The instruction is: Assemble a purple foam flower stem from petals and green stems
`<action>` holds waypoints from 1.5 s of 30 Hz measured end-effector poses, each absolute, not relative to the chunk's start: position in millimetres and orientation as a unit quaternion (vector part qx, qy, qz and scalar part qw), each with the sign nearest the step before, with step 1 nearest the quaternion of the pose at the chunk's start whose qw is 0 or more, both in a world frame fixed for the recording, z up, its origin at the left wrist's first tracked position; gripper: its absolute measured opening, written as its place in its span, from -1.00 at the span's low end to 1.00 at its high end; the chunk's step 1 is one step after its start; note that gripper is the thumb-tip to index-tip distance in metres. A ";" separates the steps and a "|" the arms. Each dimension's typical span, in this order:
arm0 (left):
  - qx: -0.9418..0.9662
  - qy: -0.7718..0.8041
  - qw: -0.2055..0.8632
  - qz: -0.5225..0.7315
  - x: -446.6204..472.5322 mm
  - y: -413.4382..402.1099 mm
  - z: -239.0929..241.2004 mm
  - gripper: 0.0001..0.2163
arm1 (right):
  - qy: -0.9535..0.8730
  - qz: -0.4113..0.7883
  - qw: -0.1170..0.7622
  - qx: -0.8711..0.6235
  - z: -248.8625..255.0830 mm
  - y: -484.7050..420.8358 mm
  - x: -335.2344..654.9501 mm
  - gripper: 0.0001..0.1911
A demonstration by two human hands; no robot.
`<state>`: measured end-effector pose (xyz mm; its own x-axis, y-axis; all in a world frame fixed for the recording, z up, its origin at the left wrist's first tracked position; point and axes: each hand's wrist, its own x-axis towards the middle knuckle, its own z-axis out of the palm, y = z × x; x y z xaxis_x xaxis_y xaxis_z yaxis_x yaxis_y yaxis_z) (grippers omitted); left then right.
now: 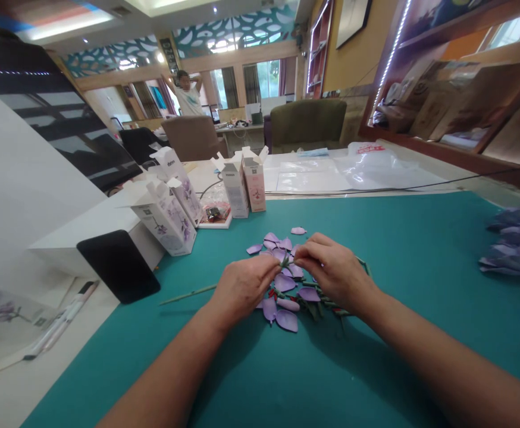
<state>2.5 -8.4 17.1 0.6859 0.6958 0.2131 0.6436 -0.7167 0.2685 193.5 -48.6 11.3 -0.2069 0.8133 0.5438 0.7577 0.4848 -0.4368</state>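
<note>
My left hand [247,286] is closed around a thin green artificial flower stem [187,295], whose free end sticks out to the left over the mat. My right hand [331,266] pinches at the green tip [285,261] of the stem, close to the left fingertips. Below and around both hands lie several loose purple petals [287,320], with one petal [298,230] set apart just beyond them. More green stem pieces [326,300] with small red parts lie partly hidden under my right hand.
A green mat [420,249] covers the table. Opened flower boxes [166,223] and a small white tray [215,220] stand at the back left, near a black tablet-like slab [118,266]. Purple petals are heaped in a pile [516,241] at right. A person [188,95] is in the background.
</note>
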 end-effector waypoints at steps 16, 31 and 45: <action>0.852 0.393 0.308 0.156 -12.2 3.1 29.1 -0.69 | -0.726 0.056 0.407 -0.551 22.7 -39.7 219.8 -0.84; 0.759 0.380 0.491 0.197 -8.2 1.8 28.4 -0.76 | -0.611 0.166 0.493 -0.596 28.1 -35.3 232.4 -0.77; 0.548 0.363 0.685 0.316 -0.6 0.2 26.7 -0.67 | -0.787 0.119 0.088 -0.599 13.8 -40.3 221.8 -0.76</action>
